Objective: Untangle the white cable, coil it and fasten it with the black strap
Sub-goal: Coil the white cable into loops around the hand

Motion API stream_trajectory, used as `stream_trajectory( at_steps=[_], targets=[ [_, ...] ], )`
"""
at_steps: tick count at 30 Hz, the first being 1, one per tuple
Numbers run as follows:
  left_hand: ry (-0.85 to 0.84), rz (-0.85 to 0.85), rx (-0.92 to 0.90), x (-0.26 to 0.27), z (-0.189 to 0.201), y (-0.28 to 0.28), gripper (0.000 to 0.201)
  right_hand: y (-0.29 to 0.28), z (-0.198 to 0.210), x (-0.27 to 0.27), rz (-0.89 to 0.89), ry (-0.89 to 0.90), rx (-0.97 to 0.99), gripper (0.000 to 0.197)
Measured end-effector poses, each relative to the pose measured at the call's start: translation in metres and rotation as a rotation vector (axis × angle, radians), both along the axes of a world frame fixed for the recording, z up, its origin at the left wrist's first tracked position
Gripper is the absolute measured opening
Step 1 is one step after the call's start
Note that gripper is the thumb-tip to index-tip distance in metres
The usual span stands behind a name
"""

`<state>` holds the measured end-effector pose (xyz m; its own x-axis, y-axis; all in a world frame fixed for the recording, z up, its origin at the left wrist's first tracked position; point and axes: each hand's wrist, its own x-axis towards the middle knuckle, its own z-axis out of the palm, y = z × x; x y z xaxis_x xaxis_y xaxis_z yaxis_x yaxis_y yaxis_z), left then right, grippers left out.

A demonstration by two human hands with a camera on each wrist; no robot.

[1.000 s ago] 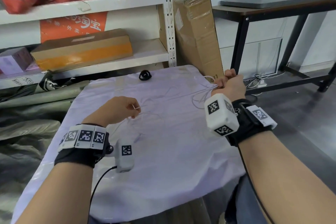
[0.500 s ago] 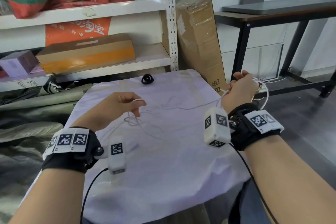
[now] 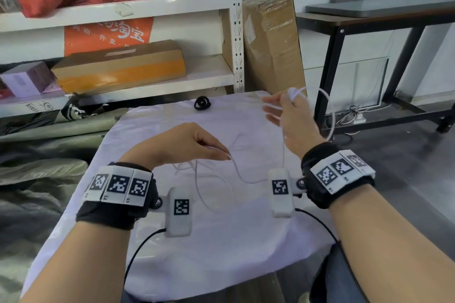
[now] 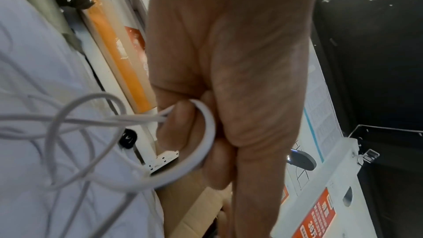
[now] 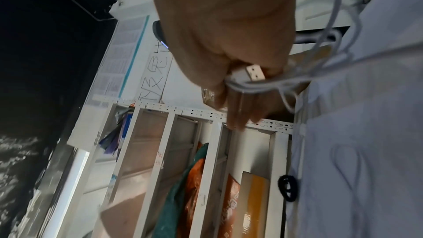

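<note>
The thin white cable (image 3: 211, 181) lies in loose tangled loops on the white cloth. My left hand (image 3: 211, 150) hovers over the tangle and curls its fingers round a strand of the cable (image 4: 207, 133). To the right, my raised right hand (image 3: 288, 110) pinches the cable's white plug (image 5: 251, 73) together with a few gathered loops. One loop (image 3: 330, 115) hangs off the hand's right side. A strand runs down from that hand to the cloth. The black strap (image 3: 202, 103) lies curled at the far edge of the cloth, untouched, and also shows as the strap (image 5: 288, 190) in the right wrist view.
The cloth-covered table (image 3: 221, 253) is small, and its right edge drops to a dark floor. White shelving (image 3: 236, 32) with cardboard boxes stands right behind it, with a tall box (image 3: 270, 39) leaning beside. A black desk frame (image 3: 330, 69) stands at the right.
My right hand has lifted and swung back left over the table corner, with cable loops gathered in it. My left hand has shifted right, closer to the right hand.
</note>
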<state>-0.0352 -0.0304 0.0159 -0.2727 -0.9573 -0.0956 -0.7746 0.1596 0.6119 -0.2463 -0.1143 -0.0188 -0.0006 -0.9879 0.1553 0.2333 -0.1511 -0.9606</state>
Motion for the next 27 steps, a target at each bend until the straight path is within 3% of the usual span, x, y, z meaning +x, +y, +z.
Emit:
stream_trajectory(
  at_steps=[5, 12, 17, 24, 27],
  targets=[
    [0.254, 0.028, -0.073, -0.006, -0.001, 0.001, 0.013, 0.015, 0.0, 0.017, 0.439, 0.277, 0.116, 0.028],
    [0.414, 0.193, -0.283, -0.007, -0.01, -0.01, 0.014, 0.031, -0.001, 0.03, 0.764, 0.405, 0.173, 0.028],
    [0.563, 0.325, -0.352, -0.001, -0.011, -0.017, 0.016, 0.034, -0.002, 0.033, 0.789, 0.485, 0.234, 0.026],
    [0.712, 0.296, -0.32, 0.003, -0.013, -0.019, 0.019, 0.034, -0.001, 0.032, 0.869, 0.57, 0.252, 0.029],
    [0.714, 0.302, -0.328, 0.004, -0.013, -0.02, 0.02, 0.033, -0.002, 0.032, 0.826, 0.611, 0.23, 0.03]
  ],
)
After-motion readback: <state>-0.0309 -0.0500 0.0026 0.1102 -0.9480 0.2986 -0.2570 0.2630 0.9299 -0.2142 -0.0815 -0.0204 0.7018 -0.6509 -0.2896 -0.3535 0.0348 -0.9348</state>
